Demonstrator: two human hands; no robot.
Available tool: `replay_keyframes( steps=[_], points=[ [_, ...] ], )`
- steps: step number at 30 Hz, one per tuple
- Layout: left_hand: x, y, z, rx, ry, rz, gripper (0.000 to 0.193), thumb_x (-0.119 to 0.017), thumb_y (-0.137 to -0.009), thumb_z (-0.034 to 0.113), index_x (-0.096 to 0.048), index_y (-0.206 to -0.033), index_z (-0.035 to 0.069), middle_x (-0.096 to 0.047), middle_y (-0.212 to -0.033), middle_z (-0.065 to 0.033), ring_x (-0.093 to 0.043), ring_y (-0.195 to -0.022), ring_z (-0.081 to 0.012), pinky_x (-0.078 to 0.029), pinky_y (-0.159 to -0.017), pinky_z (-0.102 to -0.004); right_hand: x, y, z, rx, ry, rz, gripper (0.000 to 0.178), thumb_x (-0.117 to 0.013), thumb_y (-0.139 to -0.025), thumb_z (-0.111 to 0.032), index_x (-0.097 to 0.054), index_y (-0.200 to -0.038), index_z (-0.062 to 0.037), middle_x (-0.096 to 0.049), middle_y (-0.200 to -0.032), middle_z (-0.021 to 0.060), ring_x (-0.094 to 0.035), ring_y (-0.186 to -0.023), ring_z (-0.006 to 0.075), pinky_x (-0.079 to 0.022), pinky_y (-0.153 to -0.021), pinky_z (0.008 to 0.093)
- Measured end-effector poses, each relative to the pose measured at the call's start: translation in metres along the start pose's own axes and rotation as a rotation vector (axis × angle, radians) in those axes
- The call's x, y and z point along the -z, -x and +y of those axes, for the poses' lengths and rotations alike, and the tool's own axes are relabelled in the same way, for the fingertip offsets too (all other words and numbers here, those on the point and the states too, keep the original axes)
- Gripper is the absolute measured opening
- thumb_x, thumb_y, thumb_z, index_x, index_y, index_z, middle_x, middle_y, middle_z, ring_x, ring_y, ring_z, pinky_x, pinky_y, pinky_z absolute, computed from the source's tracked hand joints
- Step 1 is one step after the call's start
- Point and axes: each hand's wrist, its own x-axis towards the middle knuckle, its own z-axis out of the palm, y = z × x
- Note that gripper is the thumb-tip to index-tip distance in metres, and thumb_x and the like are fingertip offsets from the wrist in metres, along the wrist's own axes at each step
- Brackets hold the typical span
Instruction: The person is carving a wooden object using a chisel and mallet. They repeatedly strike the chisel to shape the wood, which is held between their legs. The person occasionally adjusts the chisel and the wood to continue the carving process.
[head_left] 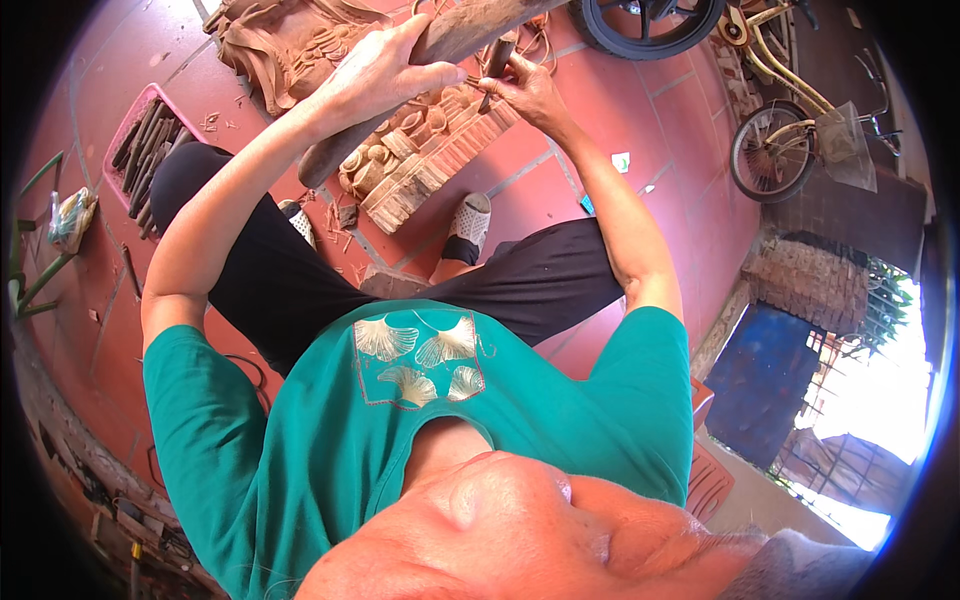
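Note:
My left hand (375, 75) is closed round a long, thick wooden club (468, 28) that slants from the lower left to the upper right. Close by, my right hand (535, 95) grips a short dark-handled tool, likely a chisel (497, 60); its tip is hard to make out. Beneath both hands lies a carved wooden block (430, 150) with rounded relief shapes and a rough, light-coloured side. The club and my left forearm hide part of its far left side.
Another brown carved piece (265, 50) lies at the far left. A pink basket (117, 145) holds several dark tools. Wood chips (210, 122) litter the red tiled floor (655, 130). A motorbike wheel (650, 45) and a bicycle (775, 150) stand at the far right.

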Motion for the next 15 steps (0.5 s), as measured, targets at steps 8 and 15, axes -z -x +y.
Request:
replay_keyframes(
  steps=[8, 15],
  points=[
    [0.004, 0.001, 0.007, 0.049, 0.033, -0.003, 0.077, -0.068, -0.087, 0.055, -0.049, -0.141, 0.004, -0.068, -0.101, -0.0208, -0.067, -0.091, -0.0277, -0.053, -0.084, -0.0408, 0.000, 0.001, -0.004, -0.034, -0.044, 0.017, 0.026, -0.079, -0.086, -0.017, -0.064, -0.101, -0.0021, -0.072, -0.085, 0.0079, -0.066, -0.078, 0.0122, -0.054, -0.069, 0.0321],
    [0.001, -0.002, 0.002, 0.012, -0.012, -0.015, 0.078, -0.069, -0.088, 0.052, -0.046, -0.145, 0.005, -0.068, -0.109, -0.0242, -0.068, -0.099, -0.0332, -0.051, -0.089, -0.0437, 0.002, 0.004, -0.010, -0.088, -0.022, -0.025, 0.035, -0.077, -0.088, -0.015, -0.063, -0.118, -0.0040, -0.072, -0.093, 0.0053, -0.068, -0.086, 0.0127, -0.056, -0.076, 0.0306]
  ],
)
